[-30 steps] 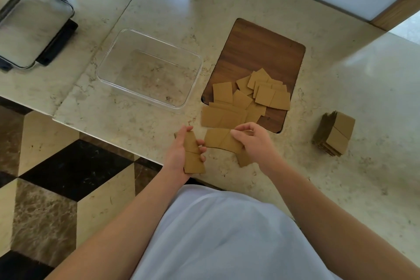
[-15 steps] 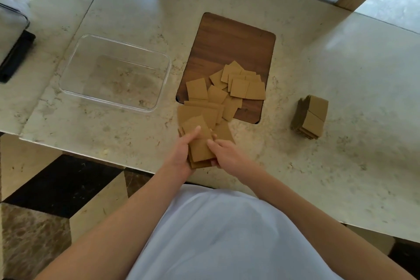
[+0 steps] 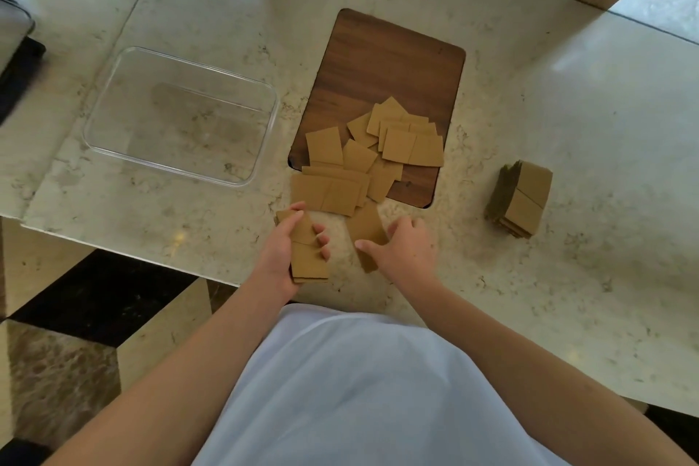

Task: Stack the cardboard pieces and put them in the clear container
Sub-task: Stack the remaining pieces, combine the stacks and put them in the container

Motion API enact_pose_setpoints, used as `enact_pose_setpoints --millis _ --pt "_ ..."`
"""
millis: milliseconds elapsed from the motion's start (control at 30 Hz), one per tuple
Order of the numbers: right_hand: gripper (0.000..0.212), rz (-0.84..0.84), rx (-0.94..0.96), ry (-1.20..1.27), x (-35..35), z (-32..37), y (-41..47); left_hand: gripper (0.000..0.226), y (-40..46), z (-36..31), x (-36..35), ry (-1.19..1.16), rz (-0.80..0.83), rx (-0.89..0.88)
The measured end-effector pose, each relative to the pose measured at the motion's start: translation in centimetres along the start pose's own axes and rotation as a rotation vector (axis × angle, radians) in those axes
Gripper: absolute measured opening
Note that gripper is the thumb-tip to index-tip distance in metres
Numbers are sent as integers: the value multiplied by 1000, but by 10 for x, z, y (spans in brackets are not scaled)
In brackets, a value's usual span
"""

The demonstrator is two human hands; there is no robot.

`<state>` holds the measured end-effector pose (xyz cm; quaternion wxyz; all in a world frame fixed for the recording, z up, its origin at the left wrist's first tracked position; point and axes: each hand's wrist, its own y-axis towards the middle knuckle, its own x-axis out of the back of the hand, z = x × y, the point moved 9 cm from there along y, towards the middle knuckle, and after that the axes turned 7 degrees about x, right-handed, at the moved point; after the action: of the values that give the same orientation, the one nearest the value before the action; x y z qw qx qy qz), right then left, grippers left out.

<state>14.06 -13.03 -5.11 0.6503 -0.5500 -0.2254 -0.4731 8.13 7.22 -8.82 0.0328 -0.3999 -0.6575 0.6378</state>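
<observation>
My left hand (image 3: 287,250) grips a small stack of brown cardboard pieces (image 3: 308,261) at the counter's near edge. My right hand (image 3: 404,250) lies over a loose cardboard piece (image 3: 366,227), thumb and fingers at its two sides. Several loose cardboard pieces (image 3: 378,151) lie scattered over the near end of a dark wooden board (image 3: 389,68) and onto the counter. A finished stack of cardboard (image 3: 524,200) sits to the right. The clear container (image 3: 181,113) stands empty to the left of the board.
The marble counter (image 3: 567,106) ends in a near edge just below my hands, with a chequered floor (image 3: 75,314) beyond. A second container with a dark clip (image 3: 19,49) is cut off at the far left.
My hands have parted. The left keeps the small stack and the right has moved right onto another loose piece. The camera has shifted slightly.
</observation>
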Motion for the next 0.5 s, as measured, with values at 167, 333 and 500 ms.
enact_pose_setpoints --millis 167,333,500 --pt "48 154 -75 95 -10 0 12 18 1 -1 -2 -2 3 26" --pt "21 519 -99 517 -15 -18 4 20 0 7 -11 24 25 127" --pt "35 140 148 395 48 -11 4 22 -5 26 -24 133 62 283"
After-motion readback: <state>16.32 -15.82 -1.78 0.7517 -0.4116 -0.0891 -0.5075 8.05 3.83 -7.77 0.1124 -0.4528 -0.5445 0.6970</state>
